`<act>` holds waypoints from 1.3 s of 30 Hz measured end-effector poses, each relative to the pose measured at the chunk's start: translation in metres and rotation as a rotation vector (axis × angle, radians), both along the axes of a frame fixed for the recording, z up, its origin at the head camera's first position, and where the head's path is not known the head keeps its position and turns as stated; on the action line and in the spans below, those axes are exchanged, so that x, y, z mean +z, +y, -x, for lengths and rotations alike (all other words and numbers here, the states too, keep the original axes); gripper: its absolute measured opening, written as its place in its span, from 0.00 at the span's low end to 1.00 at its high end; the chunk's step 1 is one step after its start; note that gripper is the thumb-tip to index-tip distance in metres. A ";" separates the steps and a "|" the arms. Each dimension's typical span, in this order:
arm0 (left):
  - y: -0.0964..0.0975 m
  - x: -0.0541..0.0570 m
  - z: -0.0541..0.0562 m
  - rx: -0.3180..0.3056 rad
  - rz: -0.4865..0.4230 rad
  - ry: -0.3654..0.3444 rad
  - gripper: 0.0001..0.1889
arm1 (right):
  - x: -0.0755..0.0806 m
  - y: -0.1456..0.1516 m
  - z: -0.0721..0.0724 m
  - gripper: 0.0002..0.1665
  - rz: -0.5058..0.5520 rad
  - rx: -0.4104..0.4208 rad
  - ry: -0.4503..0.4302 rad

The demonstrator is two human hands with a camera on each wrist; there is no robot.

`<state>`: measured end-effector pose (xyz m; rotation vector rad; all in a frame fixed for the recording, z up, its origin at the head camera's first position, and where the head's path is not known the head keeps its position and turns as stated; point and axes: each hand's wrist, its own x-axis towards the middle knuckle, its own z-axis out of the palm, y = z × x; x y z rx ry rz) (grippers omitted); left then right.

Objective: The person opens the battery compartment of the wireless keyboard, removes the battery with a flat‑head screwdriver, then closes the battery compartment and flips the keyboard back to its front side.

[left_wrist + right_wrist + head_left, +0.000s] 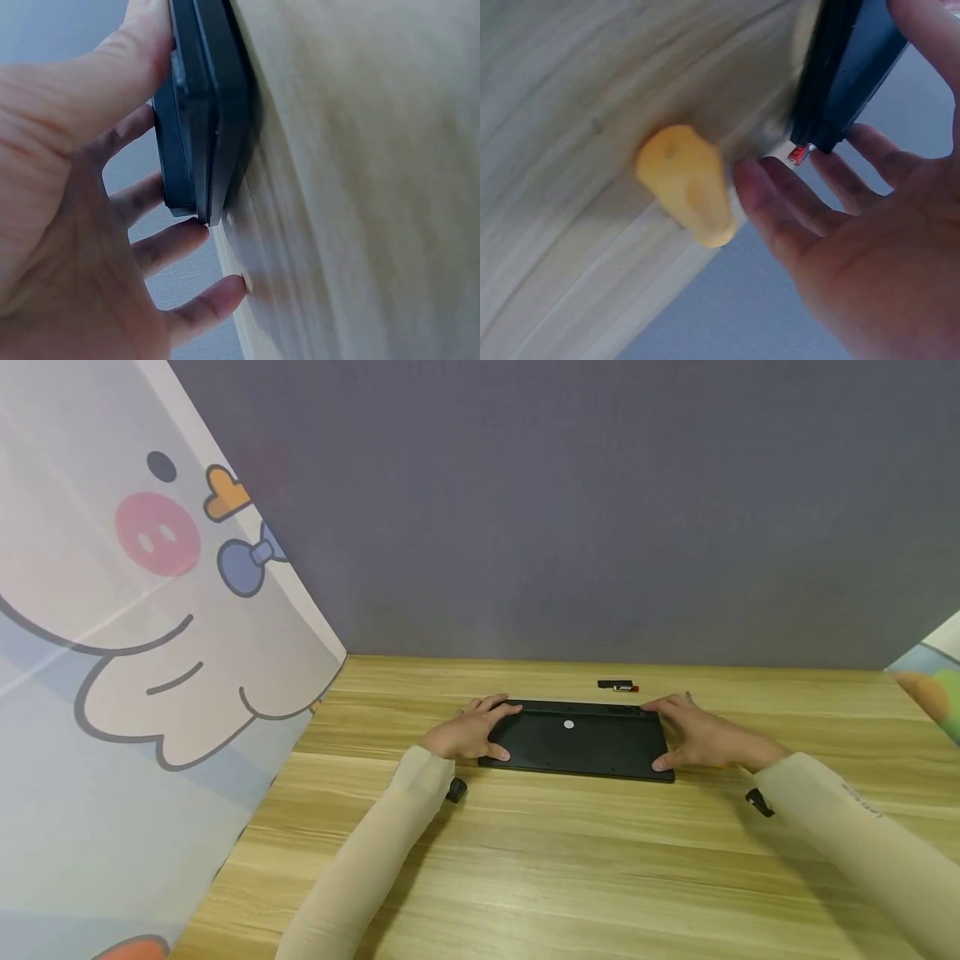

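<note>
A black keyboard (581, 743) lies on the table with its underside up, showing a round white sticker and a slot near its far right corner. My left hand (471, 732) holds its left end, thumb on the underside and fingers about the far corner. In the left wrist view, the little finger reaches the tabletop. At the other end my right hand (705, 737) grips the keyboard, thumb near the front corner and index finger at the far one. Beside the right fingers is a yellow object (682, 180), blurred, its kind unclear.
Behind the keyboard lie a small black strip (615, 682) and a battery (626, 688) with a red end. A grey panel (585, 527) rises along the back of the wooden table (555, 877). A cartoon-printed wall (187, 710) borders the left.
</note>
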<state>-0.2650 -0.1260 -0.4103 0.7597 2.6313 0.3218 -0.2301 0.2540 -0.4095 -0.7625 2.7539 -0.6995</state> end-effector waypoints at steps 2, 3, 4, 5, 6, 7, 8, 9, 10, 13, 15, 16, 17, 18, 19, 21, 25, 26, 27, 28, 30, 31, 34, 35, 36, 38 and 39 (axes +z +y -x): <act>0.000 -0.001 0.000 -0.003 0.004 0.003 0.44 | 0.000 0.000 0.000 0.57 -0.007 0.016 0.001; 0.000 -0.001 0.000 -0.006 0.004 0.005 0.44 | 0.000 0.000 0.000 0.58 -0.011 0.023 0.001; 0.000 -0.001 0.000 -0.006 0.003 0.006 0.44 | 0.000 0.000 0.000 0.58 -0.014 0.027 0.004; 0.000 -0.001 0.000 -0.007 0.003 0.007 0.44 | 0.000 0.000 -0.001 0.58 -0.014 0.031 0.006; 0.000 -0.001 0.000 -0.007 0.001 0.008 0.44 | -0.001 0.000 -0.001 0.59 -0.014 0.034 0.010; 0.000 0.000 0.000 -0.007 0.000 0.009 0.44 | -0.001 0.000 -0.001 0.59 -0.013 0.037 0.013; 0.000 0.000 0.000 -0.008 -0.001 0.012 0.44 | -0.001 0.000 -0.001 0.59 -0.009 0.040 0.015; 0.000 0.000 -0.001 -0.009 -0.002 0.014 0.44 | -0.001 0.000 -0.001 0.59 -0.005 0.042 0.018; 0.000 0.000 -0.001 -0.011 -0.003 0.014 0.44 | -0.001 0.000 -0.001 0.59 -0.002 0.043 0.020; 0.000 0.001 -0.001 -0.020 -0.011 0.013 0.44 | -0.001 0.000 -0.002 0.59 0.002 0.046 0.025; -0.001 0.001 -0.001 -0.021 -0.016 0.006 0.44 | -0.001 -0.001 -0.002 0.58 0.000 0.048 0.022; -0.001 0.001 -0.001 -0.019 -0.016 0.001 0.44 | 0.000 -0.001 -0.002 0.57 -0.001 0.048 0.019; -0.001 0.002 0.000 -0.016 -0.020 -0.005 0.44 | -0.001 -0.001 -0.002 0.56 -0.003 0.047 0.016; -0.001 0.002 0.000 -0.011 -0.021 -0.009 0.44 | -0.001 -0.002 -0.002 0.56 -0.004 0.046 0.014; -0.001 0.003 0.000 -0.006 -0.023 -0.011 0.44 | -0.001 -0.002 -0.002 0.55 -0.005 0.047 0.014; 0.000 0.004 0.001 0.005 -0.026 -0.016 0.44 | -0.001 -0.002 -0.002 0.54 -0.007 0.044 0.018; 0.003 0.007 0.003 0.017 -0.027 -0.017 0.45 | -0.001 -0.002 -0.001 0.54 -0.021 0.041 0.028; 0.003 0.007 0.003 0.019 -0.022 -0.019 0.45 | 0.000 -0.002 -0.001 0.53 -0.025 0.035 0.021; 0.003 0.007 0.003 0.020 -0.021 -0.019 0.45 | 0.001 -0.002 0.000 0.53 -0.030 0.026 0.011; 0.003 0.007 0.003 0.021 -0.020 -0.018 0.45 | 0.002 -0.002 0.001 0.52 -0.032 0.018 -0.003; 0.003 0.007 0.003 0.023 -0.019 -0.015 0.45 | 0.005 -0.002 0.005 0.48 -0.029 -0.007 -0.034; 0.002 0.007 0.003 0.023 -0.021 -0.012 0.45 | 0.006 -0.002 0.007 0.46 -0.024 -0.022 -0.052; 0.002 0.006 0.003 0.021 -0.022 -0.004 0.45 | 0.010 -0.004 0.016 0.39 0.008 -0.053 -0.089; 0.002 0.006 0.003 0.020 -0.023 -0.003 0.45 | 0.011 -0.004 0.020 0.36 0.022 -0.061 -0.089; 0.003 0.006 0.003 0.020 -0.023 -0.002 0.45 | 0.012 -0.005 0.024 0.32 0.038 -0.070 -0.088; 0.003 0.006 0.002 0.022 -0.026 -0.004 0.45 | 0.014 -0.007 0.032 0.25 0.058 -0.088 -0.065; 0.003 0.006 0.002 0.025 -0.028 -0.006 0.45 | 0.014 -0.008 0.037 0.21 0.069 -0.100 -0.052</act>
